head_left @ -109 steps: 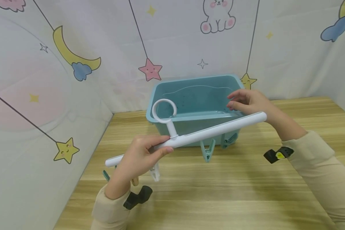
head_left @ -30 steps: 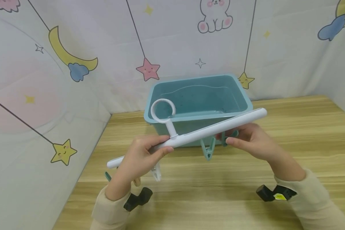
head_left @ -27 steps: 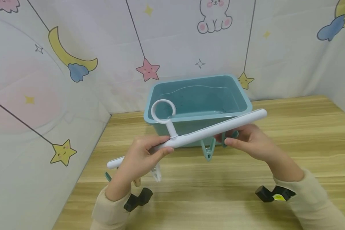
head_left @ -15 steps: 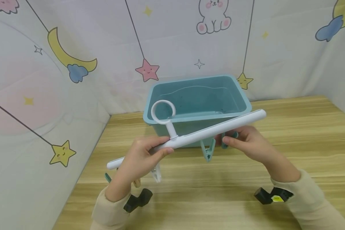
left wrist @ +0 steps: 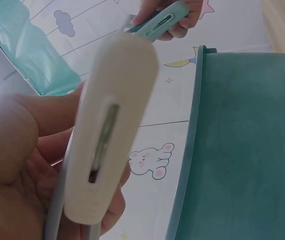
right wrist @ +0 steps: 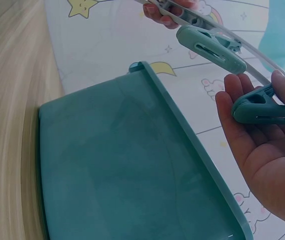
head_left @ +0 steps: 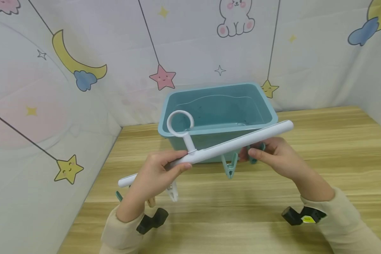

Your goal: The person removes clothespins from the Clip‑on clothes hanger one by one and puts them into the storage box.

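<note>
My left hand [head_left: 155,176] grips a white clip hanger [head_left: 241,143] by its bar, just beside the ring-shaped hook. The bar slants up to the right in front of a teal basin. Under its right end, my right hand [head_left: 279,158] pinches a teal clothespin [right wrist: 262,110] between thumb and fingers, as the right wrist view shows. Another teal clothespin [head_left: 230,165] hangs nearer the middle. Below my left hand are a white clothespin [head_left: 172,192] and a beige clothespin [head_left: 150,201], partly hidden. A pale clothespin [left wrist: 107,130] looms large in the left wrist view.
Behind the hanger, the teal basin [head_left: 216,132] stands on the wooden table [head_left: 228,218] close to the back wall. A cartoon-printed cloth [head_left: 190,46] covers the back and sides. Each sleeve carries a black wrist camera [head_left: 152,221].
My right hand came down from the basin's rim to the clothespin at the hanger's right end. Within the last half second that clothespin has shifted slightly right. The left hand keeps its grip.
</note>
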Action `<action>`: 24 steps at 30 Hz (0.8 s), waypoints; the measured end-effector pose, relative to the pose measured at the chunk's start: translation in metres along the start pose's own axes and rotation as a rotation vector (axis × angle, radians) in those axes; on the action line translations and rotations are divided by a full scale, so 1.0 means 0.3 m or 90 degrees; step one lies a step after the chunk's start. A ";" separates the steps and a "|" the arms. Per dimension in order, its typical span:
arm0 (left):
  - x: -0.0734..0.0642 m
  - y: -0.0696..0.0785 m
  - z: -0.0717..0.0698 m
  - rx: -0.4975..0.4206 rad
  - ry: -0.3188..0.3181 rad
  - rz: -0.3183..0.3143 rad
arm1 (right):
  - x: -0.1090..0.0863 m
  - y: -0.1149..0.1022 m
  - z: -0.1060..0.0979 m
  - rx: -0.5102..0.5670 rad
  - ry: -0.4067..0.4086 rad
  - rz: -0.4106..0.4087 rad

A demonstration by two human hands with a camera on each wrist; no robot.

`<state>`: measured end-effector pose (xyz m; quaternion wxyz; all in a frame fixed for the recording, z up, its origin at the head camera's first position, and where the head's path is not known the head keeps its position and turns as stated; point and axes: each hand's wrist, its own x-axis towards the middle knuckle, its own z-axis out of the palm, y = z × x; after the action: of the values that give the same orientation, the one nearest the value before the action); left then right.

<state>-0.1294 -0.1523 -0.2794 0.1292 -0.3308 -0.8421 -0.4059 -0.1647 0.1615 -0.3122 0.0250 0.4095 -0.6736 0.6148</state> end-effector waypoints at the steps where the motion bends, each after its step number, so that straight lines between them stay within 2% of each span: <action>1: 0.000 0.000 0.000 0.001 -0.001 -0.001 | 0.001 -0.002 0.000 0.000 0.000 0.002; 9: 0.000 0.003 0.001 -0.002 -0.002 -0.008 | 0.002 -0.008 0.007 0.035 0.008 -0.033; 12: 0.000 0.003 0.001 -0.004 -0.003 -0.009 | 0.002 -0.012 0.009 0.035 0.017 -0.031; 16: 0.001 0.002 0.001 -0.008 -0.003 -0.010 | 0.000 -0.021 0.013 0.030 0.034 -0.017; 24: 0.002 0.000 0.002 -0.007 -0.003 -0.014 | -0.009 -0.043 0.027 -0.025 0.097 0.029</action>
<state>-0.1299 -0.1515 -0.2794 0.1212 -0.3234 -0.8435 -0.4115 -0.1517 0.1572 -0.3052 0.0704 0.3456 -0.6908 0.6312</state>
